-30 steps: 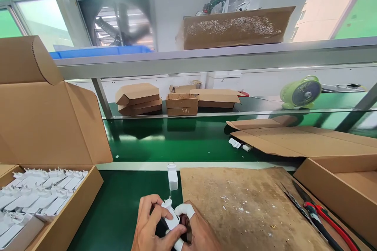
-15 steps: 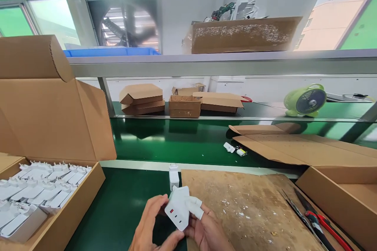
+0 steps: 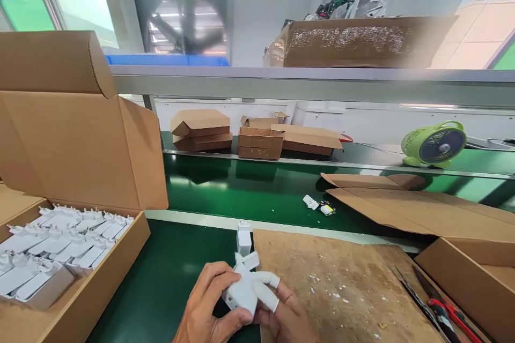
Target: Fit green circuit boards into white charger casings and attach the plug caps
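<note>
Both of my hands hold one white plug-in charger (image 3: 241,289) at the bottom centre, over the edge of a stained brown board (image 3: 341,284). My left hand (image 3: 205,308) grips its left side with thumb and fingers. My right hand (image 3: 281,313), with white tape on two fingertips, supports it from the right and below. A second white charger (image 3: 243,238) stands upright on the green mat just beyond my hands. An open cardboard box (image 3: 116,257) at the left holds several rows of the same white chargers (image 3: 56,249).
A green conveyor belt (image 3: 249,193) runs across the middle with small white parts (image 3: 317,205) on it. Flattened cardboard (image 3: 422,206) and an open box (image 3: 466,278) lie at the right, red-handled cutters (image 3: 442,311) beside them. Folded cartons (image 3: 257,136) and a green fan (image 3: 436,144) stand behind.
The charger has been turned over in my hands, from prongs up to its port face, and now tilted. My head has shifted, so the scene slid right and down.
</note>
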Motion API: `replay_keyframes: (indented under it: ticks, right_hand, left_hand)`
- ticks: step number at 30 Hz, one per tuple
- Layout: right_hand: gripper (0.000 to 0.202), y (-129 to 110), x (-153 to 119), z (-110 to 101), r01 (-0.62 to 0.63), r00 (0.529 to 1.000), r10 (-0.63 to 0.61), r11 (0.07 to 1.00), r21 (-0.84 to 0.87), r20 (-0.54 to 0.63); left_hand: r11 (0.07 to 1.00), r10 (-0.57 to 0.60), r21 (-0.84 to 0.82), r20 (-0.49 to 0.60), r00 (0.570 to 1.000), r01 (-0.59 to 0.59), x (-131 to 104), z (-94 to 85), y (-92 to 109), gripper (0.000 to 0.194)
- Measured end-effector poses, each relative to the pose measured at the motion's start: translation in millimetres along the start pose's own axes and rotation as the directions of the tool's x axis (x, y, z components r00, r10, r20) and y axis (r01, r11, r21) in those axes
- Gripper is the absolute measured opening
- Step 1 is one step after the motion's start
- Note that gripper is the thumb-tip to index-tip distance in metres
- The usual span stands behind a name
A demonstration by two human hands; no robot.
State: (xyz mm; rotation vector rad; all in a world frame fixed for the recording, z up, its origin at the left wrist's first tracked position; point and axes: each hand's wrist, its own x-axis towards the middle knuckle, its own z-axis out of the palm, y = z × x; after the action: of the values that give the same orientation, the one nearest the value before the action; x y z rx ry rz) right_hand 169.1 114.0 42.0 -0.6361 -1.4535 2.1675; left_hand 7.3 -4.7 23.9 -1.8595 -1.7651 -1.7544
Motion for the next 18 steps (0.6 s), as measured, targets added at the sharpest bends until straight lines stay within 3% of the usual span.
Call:
replay_keyframes:
  ticks: [1, 2, 4, 6, 8, 12, 15, 18]
  right_hand:
    - [0.034, 0.2, -0.9, -3.7, 0.114, 0.993, -0.113, 0.974, -0.198, 0.016]
    - [0.027, 0.7, -2.1, -7.6, 0.232, 0.972, -0.228, 0.878, -0.419, 0.059]
    - [0.026, 3.0, -4.6, -14.9, 0.393, 0.903, -0.375, 0.517, -0.760, 0.212]
    - [0.040, 7.2, -6.5, -20.5, 0.432, 0.858, -0.389, 0.191, -0.882, 0.336]
    - [0.050, 12.1, -7.2, -23.8, 0.431, 0.849, -0.359, 0.046, -0.901, 0.388]
    - [0.041, 21.4, -5.8, -25.3, 0.427, 0.841, -0.359, -0.018, -0.904, 0.404]
    - [0.031, 28.0, -4.0, -23.2, 0.360, 0.870, -0.377, 0.046, -0.932, 0.318]
    - [0.050, 32.1, -2.1, -19.6, 0.241, 0.911, -0.375, 0.142, -0.960, 0.173]
  left_hand:
    - [0.998, -0.045, -0.034, -0.004, 0.999, 0.045, 1.0, -0.9, 0.0, 0.037]
    - [0.993, -0.095, -0.065, -0.007, 0.995, 0.094, 2.3, -1.8, -0.1, 0.035]
    - [0.973, -0.201, -0.115, -0.011, 0.980, 0.198, 4.9, -3.8, -0.6, 0.031]
    - [0.948, -0.282, -0.145, 0.031, 0.959, 0.284, 6.4, -5.2, -1.8, 0.026]
    - [0.933, -0.321, -0.140, 0.103, 0.942, 0.333, 6.0, -5.6, -4.2, 0.021]
    - [0.966, -0.224, -0.096, 0.150, 0.963, 0.240, 2.0, -3.2, -11.7, 0.014]
    - [0.992, -0.110, -0.053, 0.128, 0.986, 0.118, 1.1, -1.0, -14.4, 0.014]
    - [0.997, -0.069, 0.042, 0.122, 0.990, 0.065, 2.7, 0.2, -12.3, 0.014]
